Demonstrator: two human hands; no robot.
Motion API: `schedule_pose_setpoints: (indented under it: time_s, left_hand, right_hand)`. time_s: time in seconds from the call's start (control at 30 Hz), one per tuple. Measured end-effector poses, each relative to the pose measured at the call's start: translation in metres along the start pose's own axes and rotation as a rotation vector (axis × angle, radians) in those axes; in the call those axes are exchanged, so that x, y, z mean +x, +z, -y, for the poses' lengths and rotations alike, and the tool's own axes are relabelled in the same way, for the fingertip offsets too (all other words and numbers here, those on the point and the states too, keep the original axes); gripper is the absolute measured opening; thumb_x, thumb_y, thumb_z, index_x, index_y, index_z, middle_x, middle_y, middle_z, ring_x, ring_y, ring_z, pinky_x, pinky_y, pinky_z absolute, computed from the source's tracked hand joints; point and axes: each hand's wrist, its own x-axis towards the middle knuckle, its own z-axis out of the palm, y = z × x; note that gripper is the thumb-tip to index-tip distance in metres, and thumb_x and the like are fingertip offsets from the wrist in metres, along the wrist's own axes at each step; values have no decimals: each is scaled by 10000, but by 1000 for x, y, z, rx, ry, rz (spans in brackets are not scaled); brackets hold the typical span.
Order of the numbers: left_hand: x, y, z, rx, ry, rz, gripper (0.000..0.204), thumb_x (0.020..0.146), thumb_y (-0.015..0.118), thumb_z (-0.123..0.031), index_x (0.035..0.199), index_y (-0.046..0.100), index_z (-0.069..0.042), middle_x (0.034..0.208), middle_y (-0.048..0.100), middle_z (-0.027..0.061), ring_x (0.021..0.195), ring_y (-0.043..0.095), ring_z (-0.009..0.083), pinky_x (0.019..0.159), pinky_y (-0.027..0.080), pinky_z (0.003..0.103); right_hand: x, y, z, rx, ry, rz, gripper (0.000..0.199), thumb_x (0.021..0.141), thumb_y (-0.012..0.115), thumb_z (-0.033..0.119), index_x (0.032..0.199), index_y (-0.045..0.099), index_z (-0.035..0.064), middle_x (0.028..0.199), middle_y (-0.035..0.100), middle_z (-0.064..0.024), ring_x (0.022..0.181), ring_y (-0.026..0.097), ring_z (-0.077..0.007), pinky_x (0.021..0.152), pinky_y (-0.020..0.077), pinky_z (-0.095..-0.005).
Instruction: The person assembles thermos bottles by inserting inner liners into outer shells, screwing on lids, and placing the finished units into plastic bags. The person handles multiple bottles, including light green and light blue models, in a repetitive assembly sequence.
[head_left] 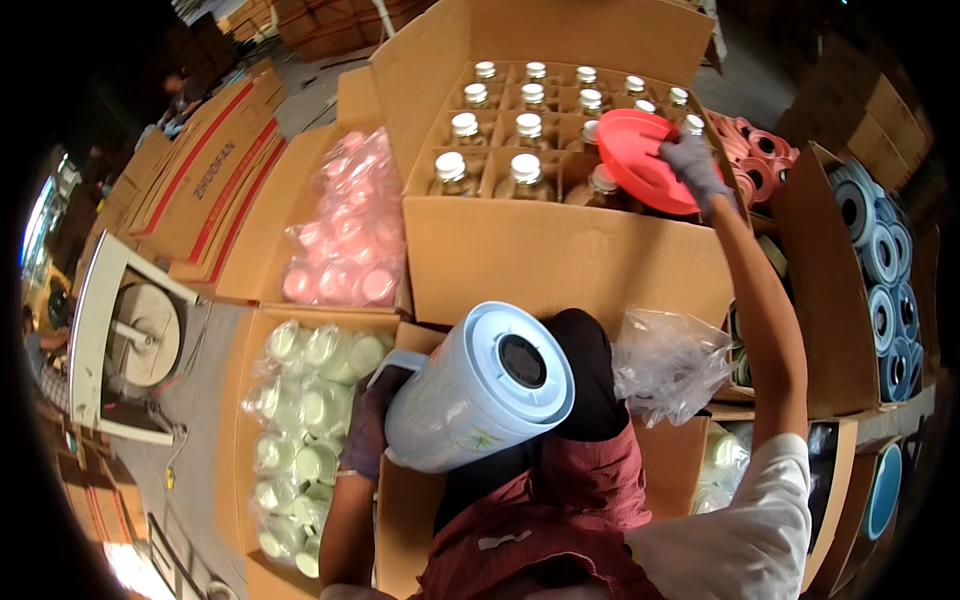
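Left hand (365,430), gloved, grips the handle of a pale blue jug body (480,390) held against the lap; long axis tilted, open mouth facing up-right toward the camera. Right hand (692,162), gloved, reaches out, fingers closed on the rim of a red lid (640,160) over the carton of glass bottles (520,140). Cartons crowd every side; little free room.

A grey concrete floor (200,400) lay between stacked cardboard boxes (215,175). A white frame (95,330) stood at the left, where bright daylight (40,215) came in; the edges were dark.
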Motion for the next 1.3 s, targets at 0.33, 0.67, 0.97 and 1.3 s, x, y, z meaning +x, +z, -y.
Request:
schedule_pose_setpoints:
  time_s: [0.33,0.67,0.97,1.3]
  left_hand:
    - [50,5,8,-552,-520,415,342,884,596,-217,1176,651,-46,1084,695,96,979,669,220,850,516,327]
    - [66,20,3,132,-181,921,286,926,526,-226,1130,661,-77,976,710,114,857,685,248,831,520,355]
    - [50,30,-11,-282,-522,812,296,960,516,-244,1076,692,-36,976,722,81,846,687,136,790,533,302]
    - [-5,20,-9,-267,-419,371,339,977,482,-276,1125,664,-32,965,709,75,874,673,143,774,527,303]
  right_hand:
    - [-229,-24,147,-236,-1737,355,187,765,591,214,928,589,122,1081,582,-90,1094,568,-302,1050,439,-488]
    - [-260,-39,171,-561,-2394,41,311,793,588,94,1089,619,2,1145,570,-95,1063,568,-244,1051,475,-445]
    - [-270,-32,155,-453,-2187,240,193,806,554,210,932,600,70,1034,588,-101,1053,571,-322,1030,451,-456]
    - [-276,-4,92,327,-441,746,264,899,664,330,856,585,82,699,558,-25,631,578,-167,557,472,-308]
